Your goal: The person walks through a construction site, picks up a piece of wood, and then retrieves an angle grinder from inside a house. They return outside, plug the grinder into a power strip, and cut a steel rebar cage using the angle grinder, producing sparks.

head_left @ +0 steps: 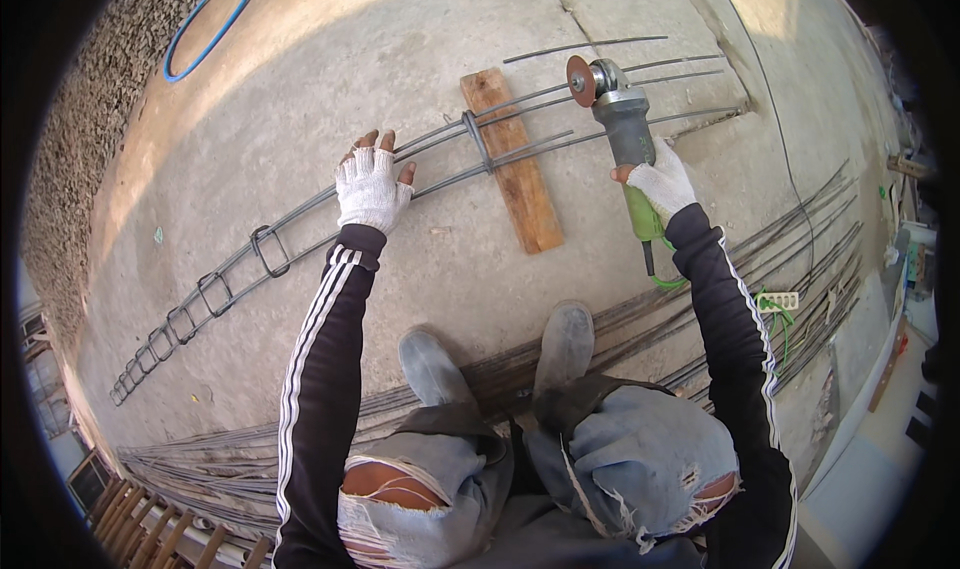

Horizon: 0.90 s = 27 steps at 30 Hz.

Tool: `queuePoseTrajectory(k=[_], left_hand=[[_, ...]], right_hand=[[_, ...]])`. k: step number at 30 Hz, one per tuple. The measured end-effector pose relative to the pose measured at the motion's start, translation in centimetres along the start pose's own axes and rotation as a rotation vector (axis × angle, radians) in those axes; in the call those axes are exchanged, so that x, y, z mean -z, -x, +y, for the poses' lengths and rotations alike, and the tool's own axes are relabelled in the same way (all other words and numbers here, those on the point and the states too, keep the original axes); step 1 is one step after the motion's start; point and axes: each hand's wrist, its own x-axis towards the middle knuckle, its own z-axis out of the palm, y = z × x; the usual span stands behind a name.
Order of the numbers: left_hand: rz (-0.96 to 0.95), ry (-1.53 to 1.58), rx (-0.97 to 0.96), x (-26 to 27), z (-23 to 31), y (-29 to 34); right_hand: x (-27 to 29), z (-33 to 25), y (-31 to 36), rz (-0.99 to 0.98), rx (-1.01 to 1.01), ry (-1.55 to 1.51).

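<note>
In my right hand (660,179), gloved in white with bare fingertips, is an angle grinder (628,139) with a dark and green body. Its reddish-brown disc (580,81) is close to the right part of a long rebar cage (300,209); I cannot tell whether they touch. My left hand (374,183), in a matching glove, lies on the cage's bars with its fingers apart. A wooden plank (515,184) crosses beneath the bars between my hands, and a bent steel stirrup (476,141) loops around them above it.
Bundles of loose rebar (640,339) run under and beside my shoes. A green cord (668,283) trails from the grinder; a white power strip (777,302) lies to the right. One short rod (585,49) rests beyond the cage. A blue hose (205,29) curves at the far left near gravel.
</note>
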Motion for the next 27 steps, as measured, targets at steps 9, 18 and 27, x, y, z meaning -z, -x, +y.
queuePoseTrajectory(k=[9,18,27], left_hand=[[-0.295,0.013,0.146,0.1,-0.4,-0.6],[-0.335,0.036,0.175,0.2,-0.3,-0.7],[-0.315,0.044,0.181,0.2,-0.4,-0.6]], right_hand=[[-1.6,-0.6,-3.0,-0.008,0.032,0.116],[-1.9,-0.8,-3.3,0.013,0.006,0.175],[-2.3,-0.9,-3.3,0.017,-0.011,0.182]])
